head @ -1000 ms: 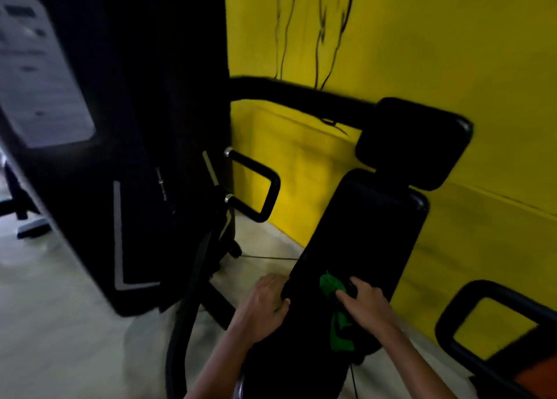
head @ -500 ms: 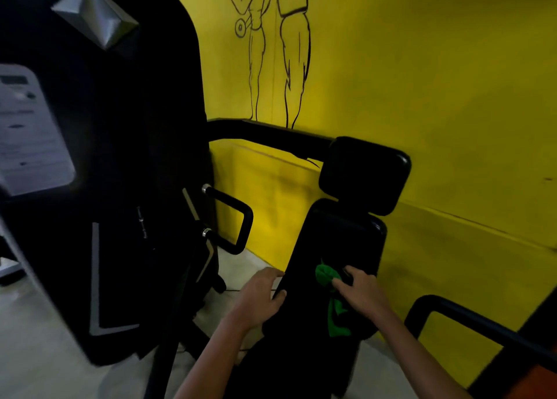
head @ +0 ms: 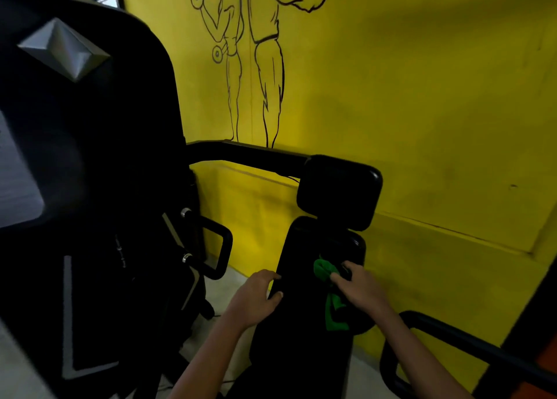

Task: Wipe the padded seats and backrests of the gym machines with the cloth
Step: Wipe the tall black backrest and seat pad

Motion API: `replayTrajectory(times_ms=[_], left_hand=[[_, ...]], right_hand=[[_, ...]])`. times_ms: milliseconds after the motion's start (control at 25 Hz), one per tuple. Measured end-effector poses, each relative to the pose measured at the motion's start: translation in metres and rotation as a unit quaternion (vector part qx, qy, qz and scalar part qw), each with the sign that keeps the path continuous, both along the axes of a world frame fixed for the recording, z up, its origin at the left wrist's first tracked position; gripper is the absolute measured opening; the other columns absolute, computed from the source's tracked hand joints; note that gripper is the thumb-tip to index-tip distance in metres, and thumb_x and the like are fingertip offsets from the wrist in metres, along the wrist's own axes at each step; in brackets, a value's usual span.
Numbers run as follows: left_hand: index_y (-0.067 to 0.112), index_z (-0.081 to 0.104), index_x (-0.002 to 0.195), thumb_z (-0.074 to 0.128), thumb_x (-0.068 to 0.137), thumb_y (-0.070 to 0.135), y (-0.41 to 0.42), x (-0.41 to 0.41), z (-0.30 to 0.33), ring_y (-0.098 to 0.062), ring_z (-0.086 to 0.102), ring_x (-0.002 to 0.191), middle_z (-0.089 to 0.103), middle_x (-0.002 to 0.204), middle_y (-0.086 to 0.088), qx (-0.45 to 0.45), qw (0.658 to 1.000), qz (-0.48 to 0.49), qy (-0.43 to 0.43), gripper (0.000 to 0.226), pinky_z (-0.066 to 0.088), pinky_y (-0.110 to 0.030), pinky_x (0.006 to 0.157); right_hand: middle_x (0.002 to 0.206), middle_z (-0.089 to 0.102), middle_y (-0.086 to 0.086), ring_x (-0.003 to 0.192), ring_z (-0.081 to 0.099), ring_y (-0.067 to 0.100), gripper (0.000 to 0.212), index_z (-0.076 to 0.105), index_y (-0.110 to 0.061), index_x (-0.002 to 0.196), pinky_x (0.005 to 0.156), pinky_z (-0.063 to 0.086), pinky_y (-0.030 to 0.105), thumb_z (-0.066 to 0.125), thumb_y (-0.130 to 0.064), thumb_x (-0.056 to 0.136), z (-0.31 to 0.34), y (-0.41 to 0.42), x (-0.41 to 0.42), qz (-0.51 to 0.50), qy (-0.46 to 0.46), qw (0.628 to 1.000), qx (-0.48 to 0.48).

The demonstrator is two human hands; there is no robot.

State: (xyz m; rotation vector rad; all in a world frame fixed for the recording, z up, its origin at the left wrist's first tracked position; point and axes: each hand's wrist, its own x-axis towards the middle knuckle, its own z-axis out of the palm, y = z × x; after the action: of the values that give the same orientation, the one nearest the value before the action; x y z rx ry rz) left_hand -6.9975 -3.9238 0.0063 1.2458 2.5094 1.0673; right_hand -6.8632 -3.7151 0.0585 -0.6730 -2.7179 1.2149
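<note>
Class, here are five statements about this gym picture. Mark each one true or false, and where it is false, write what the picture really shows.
1. The right hand holds a green cloth against the long black pad. True.
2. The left hand holds a spray bottle. False: it grips the left edge of the long pad.
3. The wall behind the machine is yellow, with line drawings of figures. True.
4. The cloth lies on the headrest pad. False: it is lower down, on the long pad.
5. Both hands hold the cloth. False: only the right hand does.
</note>
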Motion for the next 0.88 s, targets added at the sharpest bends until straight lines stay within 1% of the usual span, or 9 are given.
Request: replayTrajectory(times_ms=[120,200,280,400,480,560,720,800,880], left_hand=[[0.008,0.046,0.135,0.055,0.097,0.019,0.012,-0.01,0.007,-0.02,0.043,0.128,0.047,0.137,-0.006,-0.003,1.0,-0.012,0.015,0.04,0.031,-0.012,0.093],[0.006,0.048,0.132,0.054,0.097,0.016,0.019,-0.015,0.01,-0.022,0.045,0.125,0.049,0.134,-0.01,-0.004,1.0,-0.026,0.012,0.037,0.033,-0.013,0.09],[0.005,0.05,0.13,0.054,0.097,0.015,0.024,-0.024,0.008,-0.025,0.046,0.122,0.05,0.131,-0.013,-0.007,0.999,-0.042,0.013,0.035,0.036,-0.02,0.092],[0.006,0.051,0.128,0.054,0.097,0.018,0.031,-0.049,0.004,-0.024,0.045,0.123,0.05,0.13,-0.013,-0.008,0.998,-0.059,0.02,0.034,0.035,-0.023,0.094],[0.007,0.049,0.13,0.053,0.097,0.019,0.037,-0.067,0.007,-0.023,0.044,0.124,0.05,0.131,-0.012,-0.002,0.998,-0.062,0.02,0.035,0.033,-0.017,0.092],[0.007,0.048,0.13,0.053,0.095,0.027,0.046,-0.091,0.013,-0.023,0.043,0.125,0.049,0.132,-0.012,0.001,0.996,-0.083,0.034,0.041,0.031,-0.016,0.092],[0.001,0.049,0.129,0.041,0.086,0.046,0.082,-0.163,0.031,-0.031,0.047,0.123,0.051,0.129,-0.017,0.031,0.989,-0.114,0.093,0.063,0.03,-0.019,0.095],[0.002,0.048,0.131,0.048,0.087,0.039,0.105,-0.193,0.053,-0.029,0.045,0.126,0.05,0.133,-0.017,0.059,0.981,-0.124,0.14,0.057,0.028,-0.019,0.098],[0.008,0.043,0.138,0.056,0.092,0.023,0.125,-0.218,0.079,-0.023,0.038,0.134,0.041,0.144,-0.01,0.098,0.974,-0.131,0.16,0.05,0.023,-0.014,0.1]], right_hand=[[0.104,0.061,0.013,0.075,0.057,0.031,0.058,0.026,-0.014,0.149,0.065,0.045,0.042,0.048,-0.034,0.099,0.002,0.011,-0.008,-0.011,0.007,1.0,0.014],[0.073,0.053,0.005,0.052,0.041,0.018,0.055,0.029,-0.013,0.148,0.048,0.032,0.028,0.048,-0.031,0.1,0.004,0.019,-0.015,-0.022,0.009,1.0,0.018],[0.064,0.045,0.001,0.047,0.033,0.014,0.051,0.031,-0.014,0.146,0.044,0.023,0.022,0.048,-0.03,0.1,0.005,0.025,-0.024,-0.036,0.018,0.999,0.028],[0.075,0.054,0.002,0.057,0.048,0.023,0.053,0.031,-0.015,0.146,0.051,0.033,0.031,0.048,-0.032,0.099,0.008,0.032,-0.042,-0.045,0.035,0.998,0.037],[0.104,0.062,0.007,0.077,0.06,0.028,0.053,0.033,-0.017,0.146,0.061,0.043,0.034,0.049,-0.034,0.098,0.01,0.036,-0.055,-0.054,0.043,0.996,0.057],[0.122,0.06,0.007,0.087,0.061,0.026,0.052,0.037,-0.018,0.144,0.068,0.046,0.033,0.05,-0.036,0.097,0.014,0.038,-0.074,-0.081,0.048,0.992,0.08],[0.124,0.061,0.006,0.106,0.058,0.026,0.046,0.051,-0.017,0.134,0.077,0.047,0.034,0.054,-0.038,0.093,0.035,0.038,-0.125,-0.167,0.086,0.973,0.134],[0.125,0.06,0.008,0.11,0.057,0.028,0.047,0.05,-0.016,0.135,0.082,0.048,0.036,0.055,-0.036,0.092,0.049,0.038,-0.149,-0.227,0.116,0.954,0.155],[0.129,0.057,0.009,0.115,0.054,0.029,0.051,0.046,-0.016,0.138,0.086,0.047,0.037,0.055,-0.035,0.092,0.065,0.038,-0.174,-0.274,0.141,0.93,0.2]])
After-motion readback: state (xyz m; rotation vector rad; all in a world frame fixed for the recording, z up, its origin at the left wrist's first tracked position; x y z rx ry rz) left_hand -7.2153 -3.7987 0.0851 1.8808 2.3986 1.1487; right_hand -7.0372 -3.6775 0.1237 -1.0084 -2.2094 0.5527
